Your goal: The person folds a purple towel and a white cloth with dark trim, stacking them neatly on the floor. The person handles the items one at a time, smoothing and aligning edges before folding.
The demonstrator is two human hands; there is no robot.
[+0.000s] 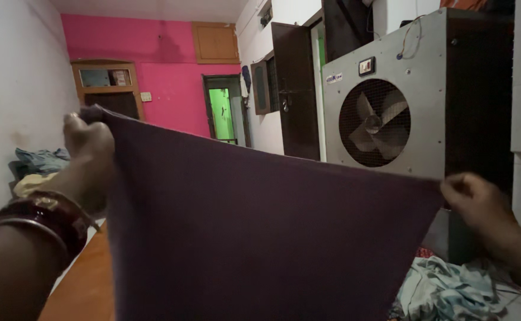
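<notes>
the left hand (88, 139) and right hand (477, 199) each pinch a top corner of the purple cloth (260, 238); it looks soft, light and limp, best gripped at its corners.

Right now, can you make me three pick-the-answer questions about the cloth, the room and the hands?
1. Where is the big cooler with the fan?
A. behind the cloth, on the right
B. on the floor at the left
C. hanging from the ceiling

2. What colour is the far wall?
A. blue
B. pink
C. yellow

3. How is the purple cloth held?
A. crumpled in one hand
B. lying flat on the floor
C. stretched between both hands

Answers:
1 A: the cooler stands past the cloth's top edge, right of the dark door.
2 B: the far wall is bright pink.
3 C: the left hand and right hand each pinch an upper corner of the purple cloth, spread wide.
</notes>
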